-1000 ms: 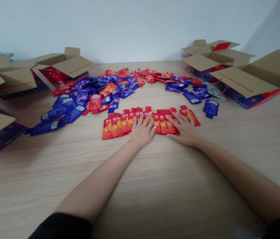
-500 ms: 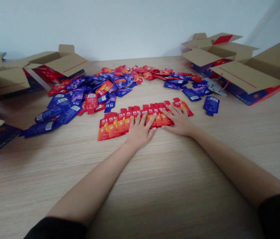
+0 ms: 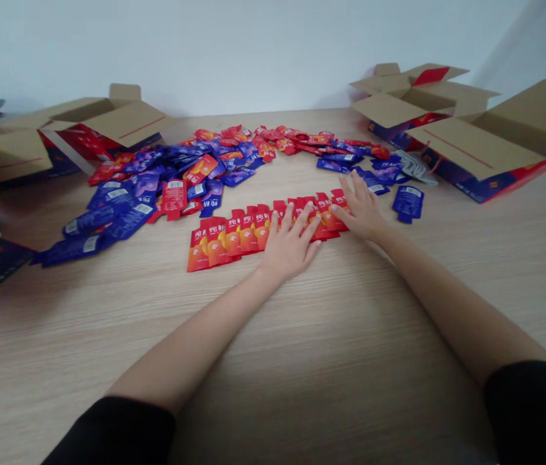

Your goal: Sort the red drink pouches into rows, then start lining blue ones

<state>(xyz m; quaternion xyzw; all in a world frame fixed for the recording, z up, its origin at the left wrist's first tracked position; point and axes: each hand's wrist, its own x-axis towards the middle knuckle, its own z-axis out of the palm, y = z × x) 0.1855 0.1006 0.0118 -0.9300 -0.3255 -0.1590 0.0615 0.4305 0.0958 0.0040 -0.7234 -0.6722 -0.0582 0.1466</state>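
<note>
An overlapping row of red and orange packets (image 3: 219,242) lies across the middle of the table. My left hand (image 3: 292,242) rests on the row, right of its middle, with its fingers spread. At the row's right end is my right hand (image 3: 360,210), its fingers apart over the last packets, whose far edge it partly hides. Behind the row, a pile of blue packets (image 3: 130,219) spreads to the left, mixed with red packets (image 3: 174,196). More red packets (image 3: 285,139) run along the back.
Open cardboard boxes stand on both sides: one at the back left (image 3: 127,123), one at the right (image 3: 481,145), others beside them. A single blue packet (image 3: 407,203) lies right of my right hand, near a whitish coiled thing (image 3: 415,169). A wall is behind.
Both hands have moved to the right along the row; my right hand has also shifted slightly farther away. The packets at the row's right end sit closer in to the others.
</note>
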